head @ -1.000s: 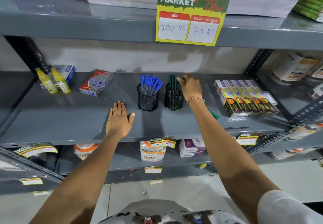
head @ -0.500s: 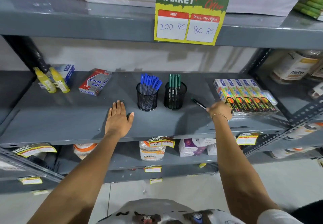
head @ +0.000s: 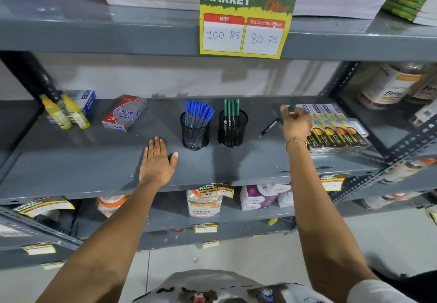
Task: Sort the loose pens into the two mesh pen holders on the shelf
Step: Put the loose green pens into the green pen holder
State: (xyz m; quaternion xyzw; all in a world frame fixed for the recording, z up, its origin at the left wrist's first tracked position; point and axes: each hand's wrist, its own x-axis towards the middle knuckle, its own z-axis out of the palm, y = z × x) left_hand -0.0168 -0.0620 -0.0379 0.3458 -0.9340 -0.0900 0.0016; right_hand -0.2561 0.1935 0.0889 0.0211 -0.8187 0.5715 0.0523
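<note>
Two black mesh pen holders stand side by side on the grey middle shelf (head: 94, 168). The left holder (head: 195, 130) is full of blue-capped pens (head: 198, 113). The right holder (head: 232, 129) has several green pens (head: 231, 108) upright in it. My right hand (head: 296, 123) hovers right of the holders, fingers closed on a green pen (head: 291, 109) whose cap sticks out above the knuckles. A loose dark pen with a green tip (head: 268, 128) lies on the shelf just left of that hand. My left hand (head: 158, 161) rests flat on the shelf, fingers apart, holding nothing.
A red and grey box (head: 124, 115), two yellow bottles (head: 65, 114) and a blue box (head: 86, 99) sit at the left. Colourful marker packs (head: 335, 125) fill the right side, behind my right hand. A price sign (head: 246, 14) hangs from the upper shelf. Jars line lower shelves.
My right hand left the right holder, dropped to the shelf on the right, then rose toward the back with a green pen in it. The left hand stayed flat.
</note>
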